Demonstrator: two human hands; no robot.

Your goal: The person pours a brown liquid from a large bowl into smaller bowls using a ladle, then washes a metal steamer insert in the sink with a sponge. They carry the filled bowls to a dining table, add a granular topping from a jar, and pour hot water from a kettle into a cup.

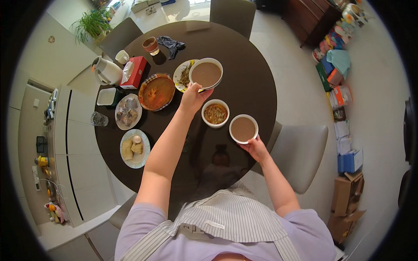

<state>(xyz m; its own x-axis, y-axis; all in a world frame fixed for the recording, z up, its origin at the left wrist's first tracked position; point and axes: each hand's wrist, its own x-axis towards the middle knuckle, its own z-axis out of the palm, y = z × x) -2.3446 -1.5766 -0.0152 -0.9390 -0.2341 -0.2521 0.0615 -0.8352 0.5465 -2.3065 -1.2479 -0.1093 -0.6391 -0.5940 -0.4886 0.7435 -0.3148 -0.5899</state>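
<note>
My left hand [195, 98] grips the near rim of a white bowl [206, 74] of brown porridge-like liquid, held over the table and partly covering a plate of dark green vegetables [183, 76]. In my right hand [256, 148] is a second white bowl [243, 129] with the same brown liquid, near the table's right edge; whether its base touches the table I cannot tell. Between the two bowls stands a smaller white bowl [215, 113] of chopped food in reddish sauce. Left of my left hand sits a patterned bowl [156, 92] of orange-red soup or sauce.
On the dark round table [248, 58] are a plate with an egg and rolls [135, 148], a bagged dish [128, 112], a tissue box [134, 72], a thermal jug [107, 70], glasses [151, 45] and a dark cloth [170, 45]. A grey chair [298, 156] adjoins the right side.
</note>
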